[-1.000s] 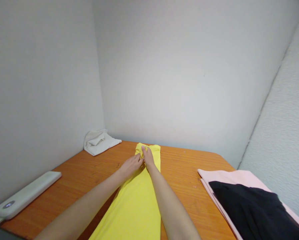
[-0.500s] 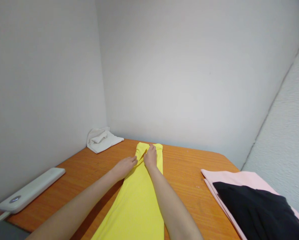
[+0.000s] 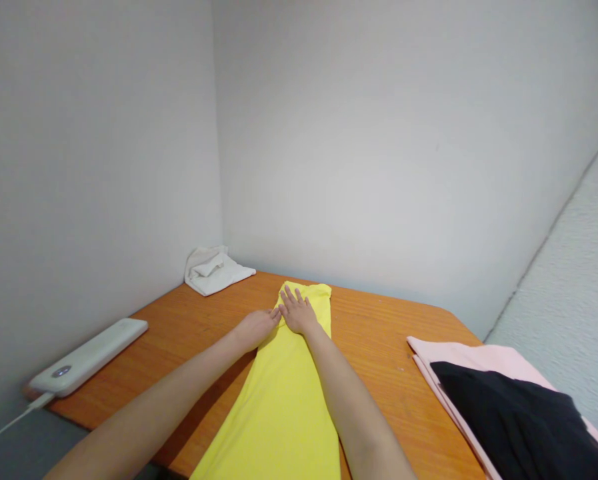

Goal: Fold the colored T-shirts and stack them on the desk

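A long yellow garment [image 3: 289,413] lies lengthwise on the table, folded narrow toward its far end and running toward me out of the bottom of the view. My right hand [image 3: 297,312] rests flat on the far part of it, palm down with the fingers spread. At the garment's left edge, my left hand [image 3: 257,328] has its fingers together, pinching the cloth just beside the right fingertips. Whether the garment is a shirt or something else cannot be made out.
On the wooden table [image 3: 379,347], a folded white cloth [image 3: 219,273] lies at the far left corner. A white power bank [image 3: 91,357] with a cable lies along the left edge. A black cloth [image 3: 513,413] lies on folded pink fabric [image 3: 469,353] at the right. Walls stand behind and left.
My right hand has let go of the fold it gripped and now lies spread on the cloth. The raised fold at the far end is flatter. The view has shifted slightly.
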The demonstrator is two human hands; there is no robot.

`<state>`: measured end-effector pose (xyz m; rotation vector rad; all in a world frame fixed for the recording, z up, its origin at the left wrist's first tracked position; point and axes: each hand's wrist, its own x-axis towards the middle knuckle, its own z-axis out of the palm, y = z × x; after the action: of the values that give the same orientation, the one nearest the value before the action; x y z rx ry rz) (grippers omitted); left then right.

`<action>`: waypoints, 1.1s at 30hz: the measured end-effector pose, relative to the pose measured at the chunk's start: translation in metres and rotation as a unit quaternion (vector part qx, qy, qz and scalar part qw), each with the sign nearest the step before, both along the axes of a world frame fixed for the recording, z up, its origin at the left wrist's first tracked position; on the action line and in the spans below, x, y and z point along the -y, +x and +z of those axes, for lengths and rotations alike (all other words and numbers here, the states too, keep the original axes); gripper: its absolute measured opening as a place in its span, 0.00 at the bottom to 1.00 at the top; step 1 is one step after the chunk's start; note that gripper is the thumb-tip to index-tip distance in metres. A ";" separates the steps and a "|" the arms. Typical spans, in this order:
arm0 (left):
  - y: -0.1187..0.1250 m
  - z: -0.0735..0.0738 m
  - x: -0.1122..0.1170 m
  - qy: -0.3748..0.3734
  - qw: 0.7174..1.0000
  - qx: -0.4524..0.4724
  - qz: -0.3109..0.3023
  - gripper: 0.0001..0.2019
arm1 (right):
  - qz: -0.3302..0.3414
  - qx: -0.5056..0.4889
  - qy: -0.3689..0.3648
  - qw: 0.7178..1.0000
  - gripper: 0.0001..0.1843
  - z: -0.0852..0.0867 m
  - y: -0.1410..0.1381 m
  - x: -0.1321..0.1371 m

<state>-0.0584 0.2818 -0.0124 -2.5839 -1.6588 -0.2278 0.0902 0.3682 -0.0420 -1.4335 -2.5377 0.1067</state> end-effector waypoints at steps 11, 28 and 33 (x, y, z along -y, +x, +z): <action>-0.046 0.015 0.131 0.097 0.965 0.204 0.135 0.21 | -0.194 -0.011 0.060 0.979 0.34 0.019 0.052 0.033; -0.016 -0.059 0.297 0.032 0.886 0.393 0.245 0.16 | 0.059 -0.025 0.089 0.994 0.15 0.039 0.027 0.151; -0.009 -0.081 0.291 0.039 0.853 0.475 0.213 0.15 | 0.177 -0.040 0.059 0.982 0.09 0.042 0.002 0.155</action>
<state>-0.0671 -0.0088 -0.0937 -2.0118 -2.3169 -1.6950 0.0924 0.2131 -0.0003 -0.9053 -2.6548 0.0679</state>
